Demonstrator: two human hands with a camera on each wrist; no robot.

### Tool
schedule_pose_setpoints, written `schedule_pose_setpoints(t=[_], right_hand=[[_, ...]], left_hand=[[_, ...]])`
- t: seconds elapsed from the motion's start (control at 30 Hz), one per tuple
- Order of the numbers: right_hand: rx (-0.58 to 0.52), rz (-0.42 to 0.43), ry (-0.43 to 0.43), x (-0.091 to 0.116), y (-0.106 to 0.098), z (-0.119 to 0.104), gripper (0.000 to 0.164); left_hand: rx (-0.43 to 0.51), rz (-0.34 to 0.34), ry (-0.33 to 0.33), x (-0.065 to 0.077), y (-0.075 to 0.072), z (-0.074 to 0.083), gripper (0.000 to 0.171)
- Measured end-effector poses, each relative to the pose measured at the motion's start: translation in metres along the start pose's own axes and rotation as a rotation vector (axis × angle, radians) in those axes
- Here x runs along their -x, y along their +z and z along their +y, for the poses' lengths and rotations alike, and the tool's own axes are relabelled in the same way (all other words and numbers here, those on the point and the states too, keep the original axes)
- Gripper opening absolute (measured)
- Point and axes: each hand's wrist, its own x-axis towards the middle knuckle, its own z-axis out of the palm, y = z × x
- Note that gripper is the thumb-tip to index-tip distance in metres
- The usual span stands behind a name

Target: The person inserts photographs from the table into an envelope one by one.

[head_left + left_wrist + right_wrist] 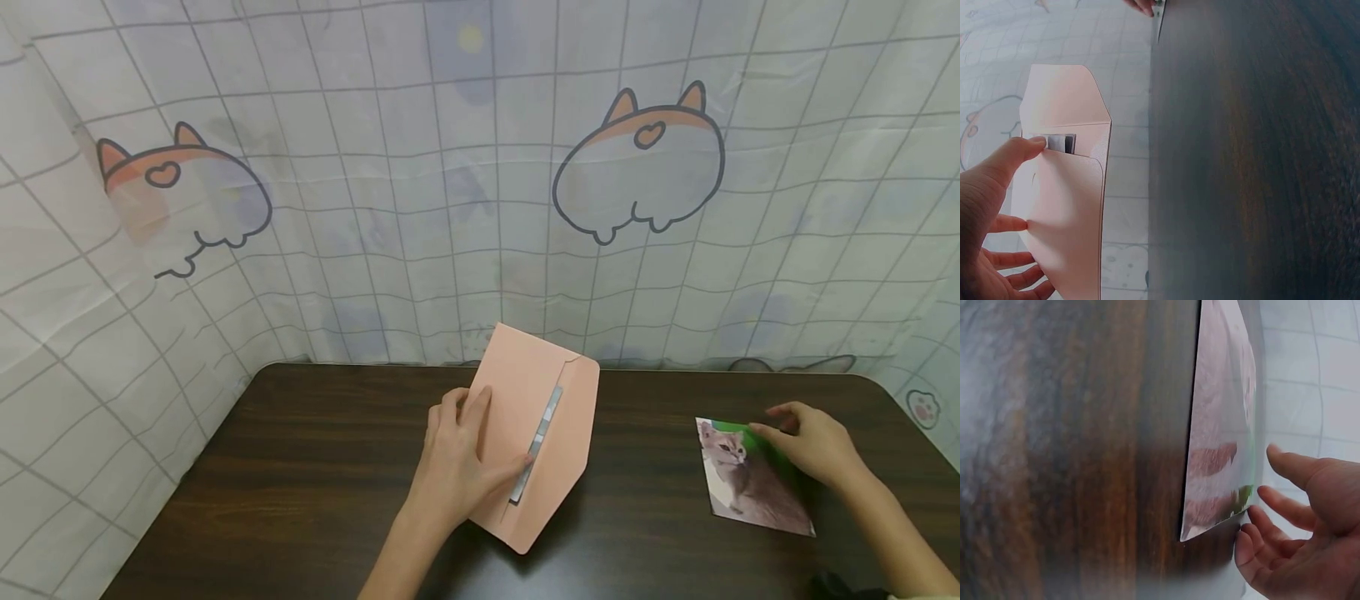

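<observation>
A pink envelope (510, 417) with its flap unfolded is tilted over the table in the head view. My left hand (453, 467) grips it, the thumb on the strip of a photo (1060, 144) that shows in the envelope's mouth; most of that photo is hidden inside. To the right, a cat photo (750, 479) with a green corner lies on the table. My right hand (813, 442) is at the far right edge of this photo, fingers loosely bent and thumb apart from them. In the right wrist view the fingertips (1254, 515) are beside the photo's edge.
The dark wood table (315, 492) reaches back to a white gridded curtain (420, 208) printed with cartoon animals. A dark object (843, 586) shows near the right forearm at the bottom edge.
</observation>
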Motion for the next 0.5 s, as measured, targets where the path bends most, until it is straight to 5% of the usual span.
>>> schedule_pose_setpoints(t=[0.5], right_hand=[[-0.032,-0.165,0.092,-0.002,-0.011,0.012,0.064]], left_hand=[[-0.006,-0.007,-0.001,0.000,0.001,0.001,0.085]])
